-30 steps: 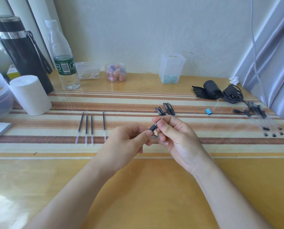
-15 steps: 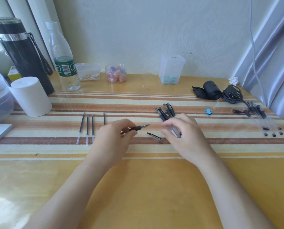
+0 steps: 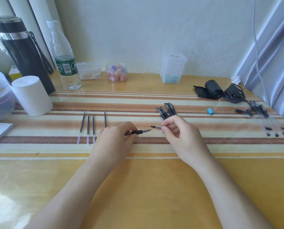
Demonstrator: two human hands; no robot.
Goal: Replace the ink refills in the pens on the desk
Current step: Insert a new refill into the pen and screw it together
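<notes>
Head: right hand (image 3: 179, 134) picked up cap (image 3: 155, 127).

Yellow desk (image 3: 138, 195) with a striped mat (image 3: 220, 141) holds 4 refills (image 3: 93, 128), black pens (image 3: 167, 111), a binder clip (image 3: 209, 111)

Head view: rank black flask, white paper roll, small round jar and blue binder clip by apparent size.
1. black flask
2. white paper roll
3. small round jar
4. blue binder clip
The roll is nearer, yet looks smaller than the flask.
</notes>
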